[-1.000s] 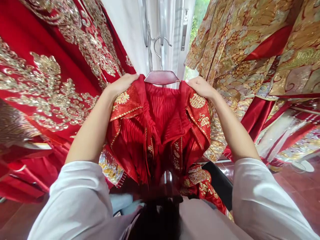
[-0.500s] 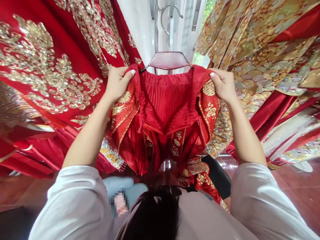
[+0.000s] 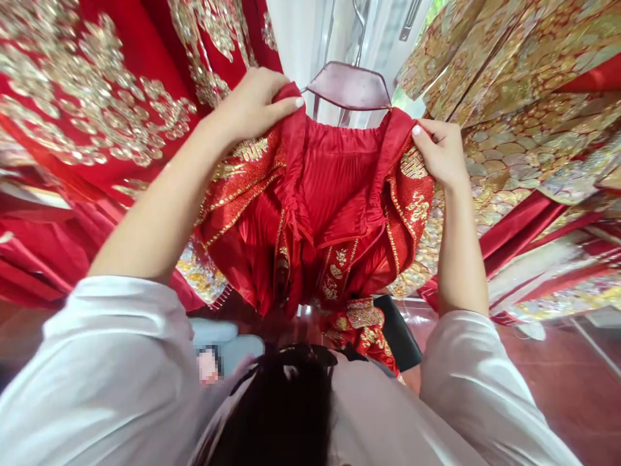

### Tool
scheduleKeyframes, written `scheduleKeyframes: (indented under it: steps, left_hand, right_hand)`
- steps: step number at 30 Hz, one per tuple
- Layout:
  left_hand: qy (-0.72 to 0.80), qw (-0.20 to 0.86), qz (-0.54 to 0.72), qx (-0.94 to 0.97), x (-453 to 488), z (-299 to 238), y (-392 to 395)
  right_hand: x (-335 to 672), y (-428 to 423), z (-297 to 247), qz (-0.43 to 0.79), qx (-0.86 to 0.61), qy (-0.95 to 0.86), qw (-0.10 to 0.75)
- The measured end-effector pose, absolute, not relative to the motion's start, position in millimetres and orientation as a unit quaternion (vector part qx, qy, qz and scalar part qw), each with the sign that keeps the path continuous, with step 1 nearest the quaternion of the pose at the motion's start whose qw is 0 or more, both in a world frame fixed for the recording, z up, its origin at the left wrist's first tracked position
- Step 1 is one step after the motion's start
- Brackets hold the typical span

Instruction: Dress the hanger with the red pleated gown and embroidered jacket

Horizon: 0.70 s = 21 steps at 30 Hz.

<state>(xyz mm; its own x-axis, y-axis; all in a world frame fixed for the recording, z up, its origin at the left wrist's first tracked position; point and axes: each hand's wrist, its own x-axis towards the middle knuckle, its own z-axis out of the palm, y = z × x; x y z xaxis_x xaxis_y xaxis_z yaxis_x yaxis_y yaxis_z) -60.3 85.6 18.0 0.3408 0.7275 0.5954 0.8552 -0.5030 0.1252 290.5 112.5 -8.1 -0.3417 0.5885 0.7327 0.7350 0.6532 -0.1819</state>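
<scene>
A red pleated garment (image 3: pixel 320 194) with gold-embroidered edges hangs in front of me on a dark red hanger (image 3: pixel 349 87) with a metal hook. My left hand (image 3: pixel 252 107) pinches the garment's upper left shoulder, fingers closed on the cloth beside the hanger's left end. My right hand (image 3: pixel 441 152) grips the upper right edge of the same garment, just below the hanger's right end. Both arms are raised, with white sleeves pushed up to the elbows.
A red robe with heavy gold embroidery (image 3: pixel 97 116) hangs close on the left. A gold and red embroidered robe (image 3: pixel 524 116) hangs on the right. A window frame (image 3: pixel 388 32) is behind the hanger. A dark chair (image 3: pixel 398 333) and reddish floor (image 3: pixel 557 382) lie below.
The hanger and garment have risen in view. My left hand has moved up and right along the shoulder toward the hanger. My right hand keeps its hold on the right edge.
</scene>
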Motion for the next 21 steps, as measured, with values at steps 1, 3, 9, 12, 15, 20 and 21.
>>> scheduleKeyframes:
  steps: [1,3,9,12,15,20,21]
  left_hand:
    - [-0.493,0.107,-0.308,-0.807,-59.6,16.2,79.8]
    - [-0.497,0.127,-0.352,-0.783,-58.7,4.5,59.3]
    - [-0.617,0.168,-0.440,-0.631,-31.8,-92.1,-14.1]
    - [-0.680,0.088,-0.373,-0.624,-17.7,-127.8,-23.9]
    - [-0.657,0.029,-0.350,-0.667,-4.3,-128.5,-38.9]
    - [-0.565,0.044,-0.367,-0.738,26.2,-116.2,-72.0]
    - [-0.575,0.040,-0.348,-0.740,31.3,-119.3,-70.3]
  right_hand:
    - [290.3,106.2,-12.0,-0.117,-0.417,-0.806,0.405]
    - [286.6,84.4,-29.4,-0.207,-0.435,-0.756,0.444]
    - [249.4,13.1,-134.4,-0.295,-0.543,-0.618,0.486]
    - [225.5,3.8,-157.2,-0.151,-0.614,-0.647,0.426]
    - [203.1,-9.2,-139.0,0.003,-0.578,-0.672,0.463]
    - [160.1,-34.7,-105.7,0.000,-0.453,-0.739,0.498]
    - [153.8,-32.6,-108.1,-0.005,-0.454,-0.749,0.483]
